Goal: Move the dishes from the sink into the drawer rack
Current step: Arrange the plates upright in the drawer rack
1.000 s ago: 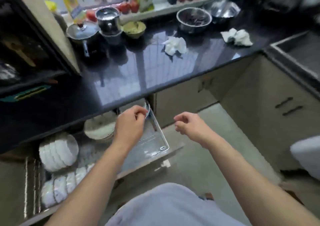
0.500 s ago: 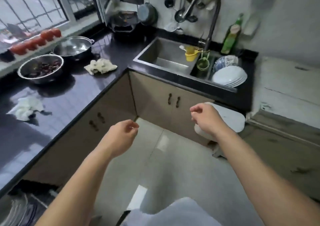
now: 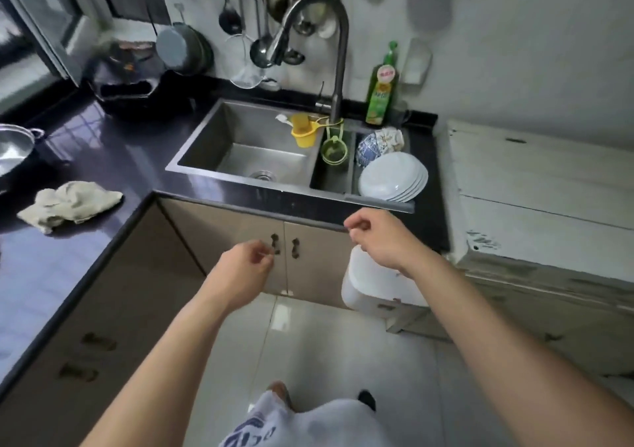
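Currently both my hands hold nothing. Left hand (image 3: 245,268) hangs in front of the cabinet doors (image 3: 308,251), fingers loosely curled, thumb near forefinger. Right hand (image 3: 380,240) sits higher, just below the counter edge, fingers likewise loosely curled. Stack of white plates (image 3: 392,177) leans in the sink's (image 3: 240,138) narrow right basin, directly beyond the right hand and apart from it; 1 blue-patterned bowl (image 3: 368,150) stands behind the stack. White bin (image 3: 374,289) sits under the right wrist. Cloth (image 3: 68,203) lies on the counter far left of the left hand.
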`<action>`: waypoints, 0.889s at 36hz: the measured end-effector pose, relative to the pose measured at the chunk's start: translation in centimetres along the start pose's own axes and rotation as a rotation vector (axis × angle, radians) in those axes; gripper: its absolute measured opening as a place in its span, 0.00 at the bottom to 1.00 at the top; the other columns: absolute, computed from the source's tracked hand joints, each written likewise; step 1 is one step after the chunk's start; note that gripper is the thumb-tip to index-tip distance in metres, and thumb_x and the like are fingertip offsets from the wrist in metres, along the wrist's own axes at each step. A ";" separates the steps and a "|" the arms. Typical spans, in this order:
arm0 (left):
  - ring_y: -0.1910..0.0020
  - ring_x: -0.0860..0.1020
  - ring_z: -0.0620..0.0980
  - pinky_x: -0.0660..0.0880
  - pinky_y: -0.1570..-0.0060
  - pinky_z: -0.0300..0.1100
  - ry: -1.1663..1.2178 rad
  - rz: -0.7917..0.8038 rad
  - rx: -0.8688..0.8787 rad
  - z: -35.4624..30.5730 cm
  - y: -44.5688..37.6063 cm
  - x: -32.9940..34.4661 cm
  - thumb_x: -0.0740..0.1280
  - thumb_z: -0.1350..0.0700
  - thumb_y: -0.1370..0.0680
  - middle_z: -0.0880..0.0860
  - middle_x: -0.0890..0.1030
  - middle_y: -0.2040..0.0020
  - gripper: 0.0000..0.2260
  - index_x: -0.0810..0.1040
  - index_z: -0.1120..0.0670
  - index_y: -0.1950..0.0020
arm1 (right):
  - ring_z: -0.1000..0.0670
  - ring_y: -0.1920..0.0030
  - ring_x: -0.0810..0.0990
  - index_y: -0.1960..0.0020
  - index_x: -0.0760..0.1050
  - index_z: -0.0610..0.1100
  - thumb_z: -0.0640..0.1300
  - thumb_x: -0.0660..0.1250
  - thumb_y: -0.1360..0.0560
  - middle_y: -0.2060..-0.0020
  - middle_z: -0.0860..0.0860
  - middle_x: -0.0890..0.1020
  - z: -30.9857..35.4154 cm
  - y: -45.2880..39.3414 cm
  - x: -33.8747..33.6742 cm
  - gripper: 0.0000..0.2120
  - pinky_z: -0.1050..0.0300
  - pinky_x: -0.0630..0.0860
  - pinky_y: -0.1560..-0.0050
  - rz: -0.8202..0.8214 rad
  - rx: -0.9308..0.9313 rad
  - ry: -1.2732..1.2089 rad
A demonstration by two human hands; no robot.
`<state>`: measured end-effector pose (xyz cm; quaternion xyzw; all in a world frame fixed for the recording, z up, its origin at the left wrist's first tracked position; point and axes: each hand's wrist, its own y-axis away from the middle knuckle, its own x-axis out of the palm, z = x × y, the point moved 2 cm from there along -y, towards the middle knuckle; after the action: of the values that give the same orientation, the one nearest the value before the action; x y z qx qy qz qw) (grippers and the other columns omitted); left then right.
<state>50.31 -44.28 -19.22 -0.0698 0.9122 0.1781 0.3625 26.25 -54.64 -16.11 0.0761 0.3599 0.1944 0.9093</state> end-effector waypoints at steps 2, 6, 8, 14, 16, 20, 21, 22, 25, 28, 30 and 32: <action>0.51 0.82 0.51 0.76 0.53 0.42 -0.053 0.023 0.060 -2.5 -3.1 -0.1 0.64 0.54 0.19 0.46 0.83 0.51 0.08 0.82 0.47 0.45 | 0.51 0.50 0.81 0.46 0.79 0.53 0.40 0.66 0.20 0.48 0.51 0.84 -1.3 -2.0 -1.9 0.08 0.52 0.78 0.41 -0.052 0.027 -0.035; 0.52 0.80 0.48 0.73 0.53 0.42 -0.099 0.061 0.113 -6.1 -6.9 0.6 0.63 0.55 0.19 0.39 0.82 0.61 0.08 0.80 0.45 0.48 | 0.51 0.52 0.82 0.45 0.80 0.50 0.40 0.66 0.20 0.51 0.50 0.85 -5.5 -3.4 -4.0 0.08 0.49 0.81 0.44 -0.091 0.136 -0.098; 0.56 0.81 0.44 0.73 0.56 0.42 -0.093 0.070 0.104 -7.1 -8.7 1.4 0.63 0.55 0.19 0.39 0.82 0.65 0.07 0.79 0.44 0.49 | 0.49 0.51 0.84 0.46 0.81 0.50 0.39 0.66 0.20 0.53 0.51 0.84 -8.1 -4.0 -4.7 0.08 0.46 0.82 0.45 -0.105 0.196 -0.129; 0.52 0.81 0.51 0.72 0.57 0.42 -0.074 0.101 0.010 -8.9 -13.0 5.2 0.63 0.54 0.19 0.46 0.84 0.53 0.07 0.81 0.46 0.47 | 0.46 0.52 0.84 0.53 0.79 0.51 0.37 0.65 0.20 0.55 0.48 0.84 -17.2 -6.5 -4.9 0.10 0.45 0.81 0.44 -0.045 0.363 -0.093; 0.52 0.82 0.51 0.74 0.57 0.43 -0.051 0.106 -0.031 -9.6 -13.6 6.3 0.63 0.54 0.19 0.46 0.85 0.52 0.07 0.80 0.44 0.48 | 0.47 0.50 0.83 0.53 0.79 0.53 0.38 0.66 0.20 0.56 0.52 0.82 -19.2 -7.2 -4.3 0.11 0.49 0.80 0.44 0.018 0.378 -0.013; 0.47 0.82 0.50 0.79 0.46 0.47 -0.038 0.081 -0.108 -12.8 -15.2 8.6 0.63 0.53 0.18 0.47 0.84 0.48 0.09 0.81 0.47 0.41 | 0.51 0.45 0.82 0.49 0.79 0.56 0.42 0.66 0.19 0.49 0.55 0.83 -20.8 -11.1 -5.4 0.08 0.56 0.78 0.41 0.229 0.315 0.148; 0.47 0.82 0.50 0.79 0.44 0.48 -0.042 0.076 -0.123 -13.4 -15.4 8.9 0.63 0.53 0.18 0.47 0.84 0.46 0.10 0.81 0.48 0.40 | 0.51 0.44 0.82 0.46 0.81 0.54 0.43 0.66 0.20 0.47 0.54 0.84 -20.6 -12.4 -5.9 0.08 0.56 0.77 0.40 0.264 0.274 0.191; 0.46 0.81 0.50 0.79 0.43 0.48 -0.050 0.068 -0.137 -14.0 -15.6 9.3 0.62 0.53 0.18 0.47 0.84 0.46 0.11 0.81 0.48 0.39 | 0.51 0.43 0.82 0.44 0.82 0.52 0.42 0.66 0.20 0.45 0.53 0.84 -20.4 -14.0 -6.6 0.09 0.56 0.77 0.40 0.286 0.225 0.235; 0.45 0.80 0.49 0.76 0.43 0.44 -0.074 0.040 -0.176 -15.4 -16.0 10.1 0.62 0.54 0.17 0.47 0.83 0.44 0.11 0.81 0.49 0.38 | 0.48 0.41 0.80 0.39 0.81 0.49 0.39 0.65 0.20 0.41 0.51 0.82 -18.5 -19.4 -9.4 0.12 0.55 0.76 0.38 0.280 0.052 0.363; 0.46 0.80 0.49 0.74 0.47 0.42 -0.069 0.013 -0.238 -15.9 -15.8 10.8 0.62 0.54 0.17 0.47 0.82 0.43 0.11 0.81 0.50 0.38 | 0.44 0.37 0.76 0.36 0.78 0.46 0.33 0.64 0.22 0.39 0.48 0.78 -16.3 -25.3 -12.8 0.18 0.51 0.75 0.38 0.171 -0.145 0.530; 0.47 0.80 0.50 0.74 0.47 0.41 -0.064 0.004 -0.277 -15.9 -15.4 11.2 0.62 0.54 0.17 0.48 0.83 0.44 0.12 0.82 0.50 0.38 | 0.43 0.31 0.70 0.29 0.73 0.44 0.30 0.63 0.25 0.32 0.47 0.73 -15.9 -28.5 -14.6 0.26 0.47 0.70 0.31 0.160 -0.232 0.637; 0.48 0.80 0.50 0.71 0.49 0.39 -0.064 -0.010 -0.305 -16.0 -15.0 11.5 0.62 0.55 0.17 0.49 0.83 0.47 0.12 0.82 0.51 0.37 | 0.42 0.24 0.60 0.22 0.64 0.45 0.31 0.63 0.25 0.23 0.45 0.64 -16.8 -30.5 -15.6 0.33 0.47 0.62 0.24 0.245 -0.312 0.876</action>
<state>35.60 -64.14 -20.45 -0.1227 0.8622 0.3149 0.3773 13.50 -88.87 -27.04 -0.1084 0.6640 0.3654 0.6433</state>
